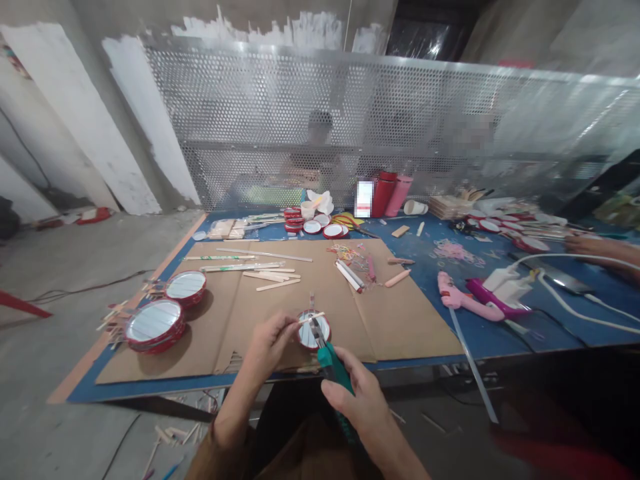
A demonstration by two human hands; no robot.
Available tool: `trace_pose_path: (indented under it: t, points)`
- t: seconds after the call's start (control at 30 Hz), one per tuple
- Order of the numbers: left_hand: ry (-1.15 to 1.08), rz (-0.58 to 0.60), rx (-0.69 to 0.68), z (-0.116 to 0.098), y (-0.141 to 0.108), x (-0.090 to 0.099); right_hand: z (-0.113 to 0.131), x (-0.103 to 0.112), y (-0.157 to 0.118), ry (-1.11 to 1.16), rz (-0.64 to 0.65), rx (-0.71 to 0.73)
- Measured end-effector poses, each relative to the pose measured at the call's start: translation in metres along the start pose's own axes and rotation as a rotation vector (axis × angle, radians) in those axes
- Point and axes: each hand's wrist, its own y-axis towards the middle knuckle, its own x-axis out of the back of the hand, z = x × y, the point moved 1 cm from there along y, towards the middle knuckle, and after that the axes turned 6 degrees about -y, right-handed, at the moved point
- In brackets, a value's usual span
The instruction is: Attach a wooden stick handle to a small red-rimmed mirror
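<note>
Between the fingertips of my left hand (273,340) is a thin wooden stick (319,315), held level over a small round red-rimmed tin (305,335). My right hand (360,397) is wrapped round green-handled pliers (333,367), whose metal jaws meet the stick near its middle. Whether the jaws are closed on it I cannot tell. The tin rests on a brown cardboard sheet (310,293), partly covered by the pliers. Farther up the cardboard lie several loose wooden sticks (275,275). To the left stand larger red-rimmed tins (155,323) with sticks attached at their sides.
A pink glue gun (465,300) lies right of the cardboard, its glue stick overhanging the edge. Near it are a purple power strip (500,300) and white cables. A red bottle (385,193) stands against the perforated metal screen (275,133). Another person's hand (585,245) is at far right.
</note>
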Motion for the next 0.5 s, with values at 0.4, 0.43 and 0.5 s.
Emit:
trace_pose_path:
  t: [0.4,0.43,0.5]
  points:
    - [-0.116,-0.023,0.076,0.005,0.0,-0.003,-0.018,-0.009,0.009,0.172,-0.042,-0.011]
    - [-0.126,-0.023,0.079,0.005,0.0,-0.003,-0.019,-0.011,0.01,0.175,-0.045,-0.032]
    - [-0.127,-0.025,0.076,0.005,0.0,-0.003,-0.019,-0.014,0.009,0.177,-0.031,-0.068]
